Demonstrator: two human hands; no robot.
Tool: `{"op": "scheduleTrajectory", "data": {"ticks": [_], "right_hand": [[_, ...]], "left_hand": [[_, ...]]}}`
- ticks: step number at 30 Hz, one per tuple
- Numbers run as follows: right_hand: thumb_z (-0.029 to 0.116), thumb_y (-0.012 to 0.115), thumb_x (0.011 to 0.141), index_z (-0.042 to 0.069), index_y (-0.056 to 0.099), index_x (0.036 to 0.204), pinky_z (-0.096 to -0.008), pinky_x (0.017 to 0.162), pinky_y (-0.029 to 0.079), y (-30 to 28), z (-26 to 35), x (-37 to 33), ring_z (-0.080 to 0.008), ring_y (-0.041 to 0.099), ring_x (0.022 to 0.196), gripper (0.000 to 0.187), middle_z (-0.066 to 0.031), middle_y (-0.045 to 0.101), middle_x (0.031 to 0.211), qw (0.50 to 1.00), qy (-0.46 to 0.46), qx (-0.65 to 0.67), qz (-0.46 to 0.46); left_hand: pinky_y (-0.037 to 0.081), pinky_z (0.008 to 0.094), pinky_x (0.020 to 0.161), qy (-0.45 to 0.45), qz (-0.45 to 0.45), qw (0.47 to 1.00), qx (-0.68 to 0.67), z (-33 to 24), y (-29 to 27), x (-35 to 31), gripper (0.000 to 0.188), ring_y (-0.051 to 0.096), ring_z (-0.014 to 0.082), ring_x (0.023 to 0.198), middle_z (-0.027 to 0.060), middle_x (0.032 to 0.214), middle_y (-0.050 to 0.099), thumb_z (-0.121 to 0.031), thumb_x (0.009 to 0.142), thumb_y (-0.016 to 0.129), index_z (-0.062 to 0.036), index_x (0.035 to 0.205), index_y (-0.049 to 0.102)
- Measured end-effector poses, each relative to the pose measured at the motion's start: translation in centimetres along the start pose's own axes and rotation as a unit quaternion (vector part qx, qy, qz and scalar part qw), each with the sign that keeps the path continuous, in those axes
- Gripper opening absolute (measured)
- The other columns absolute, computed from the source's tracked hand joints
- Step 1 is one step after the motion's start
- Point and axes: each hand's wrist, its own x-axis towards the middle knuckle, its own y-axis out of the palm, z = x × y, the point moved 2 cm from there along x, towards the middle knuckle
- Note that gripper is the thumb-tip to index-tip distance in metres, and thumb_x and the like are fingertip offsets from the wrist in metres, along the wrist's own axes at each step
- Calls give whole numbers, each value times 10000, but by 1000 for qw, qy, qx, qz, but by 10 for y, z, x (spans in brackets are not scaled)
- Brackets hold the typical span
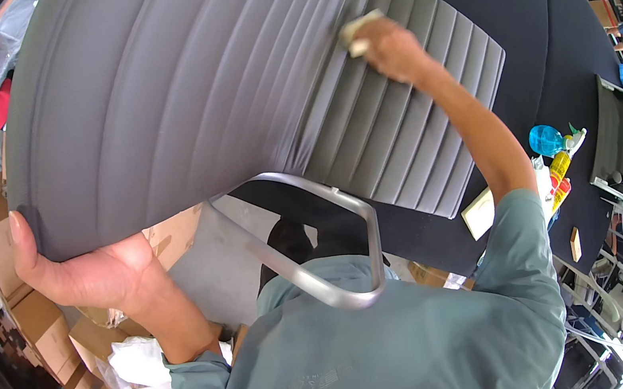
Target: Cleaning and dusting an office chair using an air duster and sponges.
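Note:
A grey office chair (pixel 176 94) with ribbed padding lies tipped on a black-covered table (pixel 544 23), its back toward me at the left and its seat (pixel 404 116) at the right. My left hand (pixel 97 271) grips the lower left corner of the back, thumb along the edge, the other fingers hidden behind it. A pale yellow sponge (pixel 361 28) is in my right hand (pixel 393 49), pressed to the seat near the crease where it meets the back. That hand is slightly blurred. The chair's silver armrest loop (pixel 373 241) juts out in front of my chest.
On the table's right stand a blue spray bottle (pixel 547 140) and a yellow bottle (pixel 559 169), near a pale yellow pad (pixel 480 214) and a small wooden block (pixel 575 244). Cardboard boxes (pixel 51 338) and clear plastic wrap (pixel 141 373) crowd the floor at left.

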Motion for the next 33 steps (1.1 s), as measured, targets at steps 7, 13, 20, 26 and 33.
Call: {"op": "scheduleTrajectory", "data": {"ticks": [7, 13, 20, 26, 33], "right_hand": [[121, 736, 713, 93, 716, 958, -452, 1027, 495, 17, 134, -81, -325, 637, 1075, 247, -101, 690, 1049, 937, -182, 265, 137], [121, 726, 737, 126, 723, 897, -451, 969, 479, -25, 52, -32, -272, 619, 1020, 160, -67, 692, 992, 998, -50, -5, 24], [116, 740, 679, 88, 724, 974, -581, 1202, 321, -38, 104, -86, -305, 615, 1111, 297, -82, 684, 1001, 978, -109, 153, 88], [114, 770, 665, 92, 718, 969, -605, 1223, 262, -42, 122, -110, -284, 612, 1129, 309, -72, 682, 1029, 992, -12, 94, 83], [115, 775, 702, 117, 699, 900, -597, 1237, 259, -60, 110, -145, -252, 632, 1097, 212, -59, 669, 976, 982, -27, 160, 94]], "left_hand": [[500, 444, 980, -3, -3, 1000, 9, 6, 0, 2, 430, 640, 276, 1111, 159, 1172, 668, -295, 928, 648, 57, 1174, 633], [494, 458, 982, 27, -40, 998, 30, 0, -1, 1, 426, 640, 280, 1106, 159, 1171, 664, -284, 918, 649, 57, 1174, 632], [489, 464, 979, 43, -44, 997, 47, -1, -6, 4, 379, 633, 278, 1110, 158, 1164, 659, -276, 911, 651, 40, 1120, 653], [470, 476, 1005, 49, -74, 994, 61, 4, 2, 1, 332, 619, 289, 1125, 161, 1167, 652, -272, 909, 647, 11, 1082, 669], [466, 478, 1010, 105, -116, 981, 112, 4, 5, 2, 367, 614, 299, 1134, 161, 1181, 648, -274, 897, 642, 25, 1108, 669]]}}
